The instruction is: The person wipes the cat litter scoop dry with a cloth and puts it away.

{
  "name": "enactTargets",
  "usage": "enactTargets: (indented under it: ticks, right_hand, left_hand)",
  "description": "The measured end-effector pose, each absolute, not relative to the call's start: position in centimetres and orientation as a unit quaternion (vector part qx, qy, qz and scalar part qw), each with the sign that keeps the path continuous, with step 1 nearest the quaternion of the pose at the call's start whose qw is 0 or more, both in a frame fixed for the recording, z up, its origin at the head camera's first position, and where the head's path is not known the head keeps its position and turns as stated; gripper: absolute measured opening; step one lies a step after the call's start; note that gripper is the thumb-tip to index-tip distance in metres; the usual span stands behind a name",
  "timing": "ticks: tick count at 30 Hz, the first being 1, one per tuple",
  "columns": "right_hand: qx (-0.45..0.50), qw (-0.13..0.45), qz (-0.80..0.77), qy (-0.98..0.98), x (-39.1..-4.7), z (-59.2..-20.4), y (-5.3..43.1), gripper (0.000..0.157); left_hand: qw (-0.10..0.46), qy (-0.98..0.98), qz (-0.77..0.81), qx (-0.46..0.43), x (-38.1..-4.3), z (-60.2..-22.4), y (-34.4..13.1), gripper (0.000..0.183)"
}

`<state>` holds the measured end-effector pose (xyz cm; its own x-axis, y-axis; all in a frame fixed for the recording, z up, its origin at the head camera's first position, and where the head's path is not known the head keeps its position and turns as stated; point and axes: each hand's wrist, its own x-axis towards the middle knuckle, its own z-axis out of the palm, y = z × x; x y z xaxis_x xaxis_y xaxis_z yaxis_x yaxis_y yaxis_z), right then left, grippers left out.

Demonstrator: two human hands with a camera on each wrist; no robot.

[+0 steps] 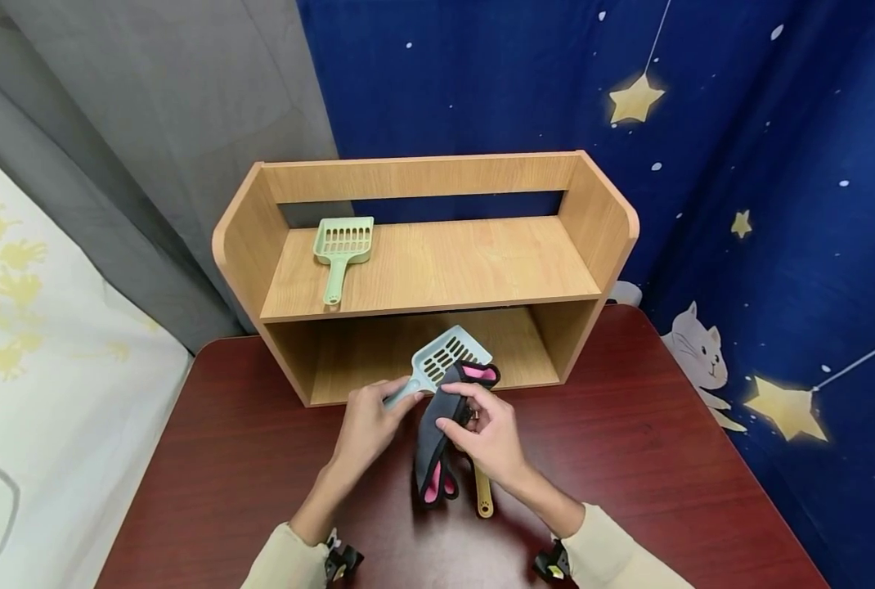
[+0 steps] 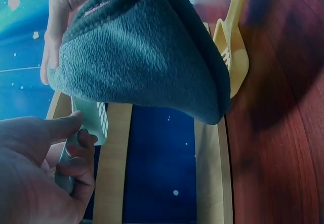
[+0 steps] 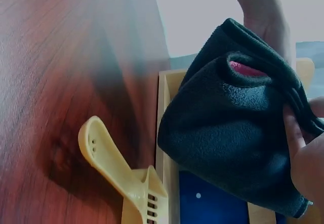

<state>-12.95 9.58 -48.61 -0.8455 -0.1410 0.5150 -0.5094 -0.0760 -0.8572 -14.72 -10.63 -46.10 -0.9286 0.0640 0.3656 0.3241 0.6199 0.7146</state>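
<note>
My left hand (image 1: 370, 425) grips the handle of a pale blue slotted litter scoop (image 1: 452, 353), its head raised in front of the shelf's lower compartment. In my right hand (image 1: 491, 433) is a dark grey cloth (image 1: 437, 425) with black edging and pink inside, pinched between thumb and fingers. Folded over, the cloth hangs down and overlaps part of the blue scoop in the head view. A yellow scoop (image 1: 484, 495) lies on the table below the right hand, its head mostly hidden there; the right wrist view shows its handle (image 3: 109, 155) and slots.
A two-level wooden shelf (image 1: 437, 307) stands at the back of the dark red table (image 1: 629, 458). On its upper board, toward the left, lies a green scoop (image 1: 343, 241). Behind hang a grey curtain (image 1: 187, 98) and a blue starry one (image 1: 474, 74).
</note>
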Motion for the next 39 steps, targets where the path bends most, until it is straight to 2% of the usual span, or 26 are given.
enactTargets:
  ticks: [10,16,20,26,33,39]
  right_hand:
    - [0.164,0.179,0.714,-0.656,-15.8,-47.2,13.5,0.043]
    - [0.156,0.190,0.715,-0.655,-17.2,-46.4,15.0,0.044]
    - [0.163,0.178,0.710,-0.662,-16.7,-46.5,14.1,0.046]
    - [0.199,0.124,0.705,-0.670,-14.7,-47.3,11.0,0.044]
    - [0.238,0.155,0.648,-0.707,-13.8,-48.1,9.6,0.040]
    - [0.216,0.135,0.683,-0.685,-14.8,-47.4,11.2,0.041]
  left_hand:
    - [0.156,-0.882,-0.429,-0.115,-14.4,-46.0,-11.3,0.036]
    - [0.163,-0.881,-0.428,-0.117,-14.1,-46.1,-11.9,0.036]
    - [0.165,-0.878,-0.434,-0.115,-14.1,-46.3,-11.7,0.035]
    - [0.168,-0.876,-0.436,-0.120,-14.4,-46.7,-11.0,0.033]
    - [0.169,-0.873,-0.440,-0.127,-14.6,-46.6,-10.6,0.033]
    - [0.160,-0.877,-0.436,-0.124,-14.2,-46.5,-10.7,0.035]
